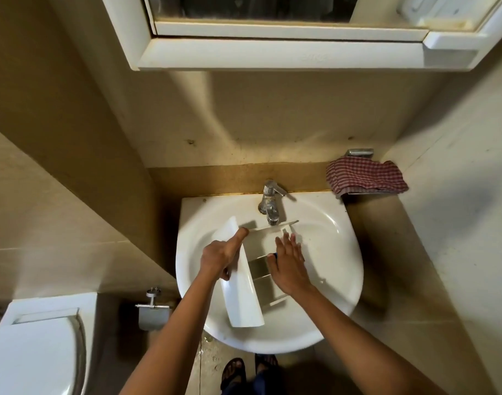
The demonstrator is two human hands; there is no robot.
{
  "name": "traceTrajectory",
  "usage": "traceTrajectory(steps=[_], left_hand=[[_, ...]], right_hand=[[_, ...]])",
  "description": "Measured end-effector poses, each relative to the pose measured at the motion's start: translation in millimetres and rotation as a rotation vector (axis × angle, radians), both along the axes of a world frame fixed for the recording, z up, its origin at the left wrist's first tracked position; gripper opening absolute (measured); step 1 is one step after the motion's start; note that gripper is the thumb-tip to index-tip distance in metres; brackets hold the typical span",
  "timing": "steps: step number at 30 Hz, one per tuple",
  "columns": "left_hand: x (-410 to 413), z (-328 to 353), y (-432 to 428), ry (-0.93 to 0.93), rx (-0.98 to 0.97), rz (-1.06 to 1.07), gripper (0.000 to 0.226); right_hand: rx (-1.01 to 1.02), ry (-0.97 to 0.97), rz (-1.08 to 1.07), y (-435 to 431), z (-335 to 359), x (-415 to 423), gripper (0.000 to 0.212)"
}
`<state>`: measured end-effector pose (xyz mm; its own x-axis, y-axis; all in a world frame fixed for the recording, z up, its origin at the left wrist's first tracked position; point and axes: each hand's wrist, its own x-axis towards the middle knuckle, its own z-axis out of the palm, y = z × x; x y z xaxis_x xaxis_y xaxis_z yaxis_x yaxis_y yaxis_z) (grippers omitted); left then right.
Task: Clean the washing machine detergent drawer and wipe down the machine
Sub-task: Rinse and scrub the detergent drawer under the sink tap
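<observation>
**Scrubbing the drawer at the basin**

My left hand (220, 259) gripped the white plastic detergent drawer (245, 289) by its front panel, steadying it over the white ceramic sink (335, 252) at frame centre; my right hand (289, 265), fingers spread, pressed something blue inside

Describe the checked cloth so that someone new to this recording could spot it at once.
Start at the white sink in the middle, with the tap at its back edge. Look right of the tap, just past the sink's rear right corner, against the wall. The cloth lies crumpled there over a metal fitting; it is the only red-and-white checked thing among beige and white surfaces.
</observation>
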<state>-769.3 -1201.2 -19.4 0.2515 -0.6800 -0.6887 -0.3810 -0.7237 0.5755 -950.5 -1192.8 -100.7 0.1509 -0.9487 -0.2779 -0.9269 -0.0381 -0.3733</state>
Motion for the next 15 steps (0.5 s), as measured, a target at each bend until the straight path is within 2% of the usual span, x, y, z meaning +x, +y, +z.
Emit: traceTrajectory(steps=[2,6,8,10,12,14,15], left_hand=[[-0.8,6.1,-0.3,-0.036,-0.002,-0.021,0.077],[2.5,19.2,-0.8,-0.095,0.01,-0.055,0.073],[6.0,24.7,-0.5,-0.152,0.03,-0.093,0.073],[11.9,28.9,0.8,-0.229,0.041,-0.146,0.079],[17.8,31.2,1.3,-0.306,0.05,-0.207,0.089],[21.5,32.4,0.2,-0.365,0.058,-0.273,0.095],[22.0,33.1,-1.2,-0.381,0.063,-0.291,0.097]], right_hand=[[-0.021,-0.04,0.073,12.5,5.5,18.1,0.073],[-0.143,-0.149,0.472,26.4,6.8,23.5,0.061],[-0.183,-0.158,0.577,19.8,6.1,8.4,0.056],[-0.146,-0.134,0.467,13.4,0.0,-9.7,0.053],[0.038,-0.125,0.165,13.5,-10.8,-26.0,0.054],[0.251,-0.259,-0.135,15.5,-14.9,-32.4,0.054],[0.264,-0.346,-0.235,16.5,-13.4,-33.1,0.053]])
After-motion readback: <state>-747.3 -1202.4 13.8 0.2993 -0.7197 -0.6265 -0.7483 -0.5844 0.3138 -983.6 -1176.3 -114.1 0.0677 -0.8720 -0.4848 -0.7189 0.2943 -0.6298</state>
